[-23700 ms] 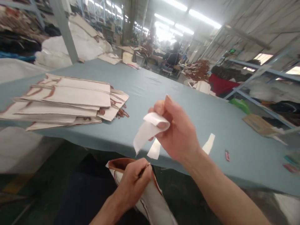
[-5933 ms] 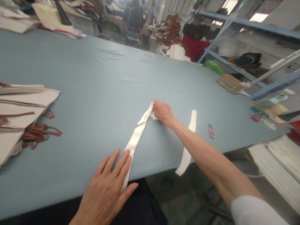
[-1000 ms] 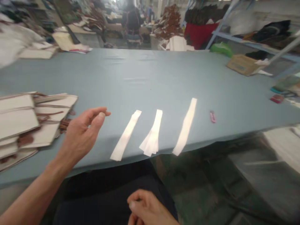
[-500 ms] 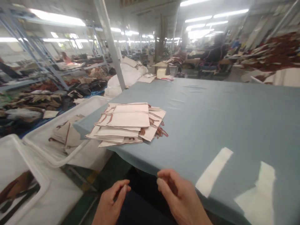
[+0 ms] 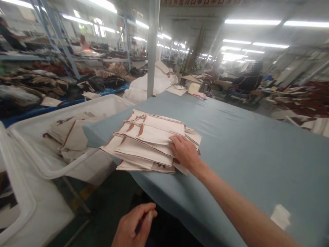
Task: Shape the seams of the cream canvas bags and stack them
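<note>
A layered stack of flat cream fabric bags (image 5: 146, 151) with brown edging lies at the left corner of the blue-grey table (image 5: 231, 151). My right hand (image 5: 185, 151) reaches across to the stack's right side, its fingers closed on the edge of an upper cream fabric bag (image 5: 159, 134). The thumb is hidden against the fabric. Below the table's front edge, my left hand (image 5: 136, 223) hangs apart from the stack, thumb and fingers curled together. Nothing shows between them.
Left of the table stands a white bin (image 5: 77, 168) holding more cream pieces (image 5: 74, 133); another white bin (image 5: 28, 209) is nearer. A metal post (image 5: 153, 51) rises at the far left edge. A white scrap (image 5: 281, 216) lies right. A person (image 5: 246, 80) sits beyond.
My right hand has moved from the table's front edge out to the stack and taken hold of a bag's edge. My left hand stays low and curled. The view has turned left.
</note>
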Motion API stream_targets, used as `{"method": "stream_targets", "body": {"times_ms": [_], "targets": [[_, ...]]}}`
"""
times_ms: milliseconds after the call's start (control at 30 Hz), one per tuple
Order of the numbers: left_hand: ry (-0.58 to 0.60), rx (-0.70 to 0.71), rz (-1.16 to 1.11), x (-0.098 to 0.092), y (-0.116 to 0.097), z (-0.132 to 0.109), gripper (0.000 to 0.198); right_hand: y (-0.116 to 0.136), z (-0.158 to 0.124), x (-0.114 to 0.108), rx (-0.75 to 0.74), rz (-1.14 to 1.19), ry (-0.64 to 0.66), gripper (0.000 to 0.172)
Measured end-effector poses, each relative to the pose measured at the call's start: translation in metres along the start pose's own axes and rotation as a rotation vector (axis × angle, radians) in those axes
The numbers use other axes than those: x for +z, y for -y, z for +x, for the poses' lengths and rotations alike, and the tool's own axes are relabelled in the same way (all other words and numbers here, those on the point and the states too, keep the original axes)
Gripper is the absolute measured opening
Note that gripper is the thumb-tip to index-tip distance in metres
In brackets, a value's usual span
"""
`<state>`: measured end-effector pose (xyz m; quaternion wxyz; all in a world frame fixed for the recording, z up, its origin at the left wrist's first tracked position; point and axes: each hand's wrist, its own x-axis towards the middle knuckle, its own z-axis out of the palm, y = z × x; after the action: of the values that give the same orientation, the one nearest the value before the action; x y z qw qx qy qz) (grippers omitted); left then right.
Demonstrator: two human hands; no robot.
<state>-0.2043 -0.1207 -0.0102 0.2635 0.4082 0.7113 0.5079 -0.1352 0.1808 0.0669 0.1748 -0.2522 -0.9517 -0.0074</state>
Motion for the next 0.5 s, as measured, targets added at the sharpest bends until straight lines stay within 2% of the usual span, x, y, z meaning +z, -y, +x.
{"method": "stream_targets", "body": {"times_ms": [67,167,200,233,333,433,500], "targets": [[-0.001,0.07,0.04,-0.007,-0.018,0.019,0.028,-0.006,0.002,0.004,0.037,-0.048,0.002,0.02],[-0.035,0.285,0.151,-0.016,-0.063,0.063,0.025,-0.014,0.011,0.001,0.058,-0.107,0.019,0.025],[0.004,0.369,0.237,-0.017,-0.08,0.08,0.029,-0.016,0.016,-0.002,0.053,-0.125,0.025,0.027],[0.095,0.44,0.341,-0.015,-0.097,0.098,0.032,-0.018,0.022,-0.007,0.042,-0.144,0.028,0.028],[0.227,0.487,0.412,-0.004,-0.133,0.147,0.019,-0.02,0.04,-0.03,-0.02,-0.201,0.019,0.025],[0.225,0.406,0.49,0.011,-0.139,0.182,0.007,-0.017,0.061,-0.063,-0.094,-0.236,0.006,0.023],[0.168,0.32,0.529,0.017,-0.13,0.199,0.014,-0.012,0.078,-0.092,-0.114,-0.239,-0.022,0.024]]}}
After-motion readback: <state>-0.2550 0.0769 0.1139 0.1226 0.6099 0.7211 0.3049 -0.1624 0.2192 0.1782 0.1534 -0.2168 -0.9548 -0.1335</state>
